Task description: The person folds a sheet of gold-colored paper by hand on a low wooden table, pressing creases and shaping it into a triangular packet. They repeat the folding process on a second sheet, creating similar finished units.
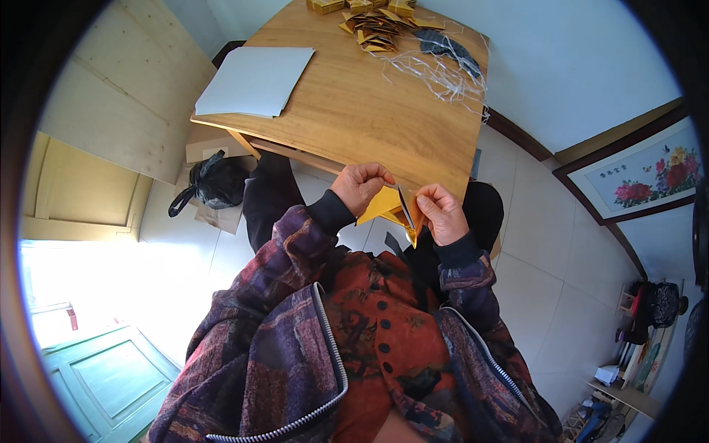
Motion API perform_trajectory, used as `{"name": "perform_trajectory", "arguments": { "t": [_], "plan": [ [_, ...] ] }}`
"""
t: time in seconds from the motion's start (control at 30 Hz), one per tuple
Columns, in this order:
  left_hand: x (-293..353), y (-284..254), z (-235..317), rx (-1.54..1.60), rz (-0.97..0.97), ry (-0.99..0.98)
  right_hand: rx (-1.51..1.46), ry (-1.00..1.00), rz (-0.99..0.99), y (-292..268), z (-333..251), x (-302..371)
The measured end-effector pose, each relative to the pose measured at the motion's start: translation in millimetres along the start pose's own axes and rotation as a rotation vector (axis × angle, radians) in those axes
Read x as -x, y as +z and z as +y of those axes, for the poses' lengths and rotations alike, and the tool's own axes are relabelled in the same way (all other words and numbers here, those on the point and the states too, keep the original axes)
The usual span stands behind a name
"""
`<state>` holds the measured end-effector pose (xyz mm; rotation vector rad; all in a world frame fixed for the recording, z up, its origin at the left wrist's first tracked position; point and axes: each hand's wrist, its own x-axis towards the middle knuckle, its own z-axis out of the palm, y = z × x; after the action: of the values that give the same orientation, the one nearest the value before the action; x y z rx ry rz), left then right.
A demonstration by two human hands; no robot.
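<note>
Just past the near edge of the wooden table [354, 111], above my lap, I hold a sheet of gold paper [380, 204] that is partly folded. My left hand [360, 189] pinches its upper edge between thumb and fingers. At its right side, my right hand [443, 214] grips the paper with thumb and bent fingers. A darker inner face shows between the two folds, and a pointed corner hangs down. At the table's far side lies a heap of folded gold paper pieces [375, 29].
A stack of white sheets [255, 81] lies at the table's left. Tangled white strings [443, 77] and a dark cloth [447, 48] are at the far right. Bundled gold packs [362, 6] sit at the back. A black plastic bag [214, 181] stands on the floor at left.
</note>
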<state>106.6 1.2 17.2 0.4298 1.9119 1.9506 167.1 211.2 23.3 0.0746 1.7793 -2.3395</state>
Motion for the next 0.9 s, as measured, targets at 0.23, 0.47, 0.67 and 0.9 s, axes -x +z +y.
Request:
{"name": "perform_trajectory", "arguments": {
  "t": [0.23,0.47,0.67,0.9],
  "plan": [
    [2.3,2.7,-0.3,0.127,-0.049,-0.133,-0.187,0.212,-0.28,-6.3,-10.5,0.0],
    [0.0,1.4,5.3,0.219,-0.11,-0.294,0.312,0.155,-0.173,1.4,-13.8,-0.1],
    [-1.4,-2.1,9.4,0.22,-0.133,-0.336,0.602,-0.058,0.043,15.1,-14.7,3.0],
    [-0.5,5.5,3.8,0.222,-0.113,-0.303,0.594,-0.287,0.291,22.0,7.6,-5.9]
  ]
}}
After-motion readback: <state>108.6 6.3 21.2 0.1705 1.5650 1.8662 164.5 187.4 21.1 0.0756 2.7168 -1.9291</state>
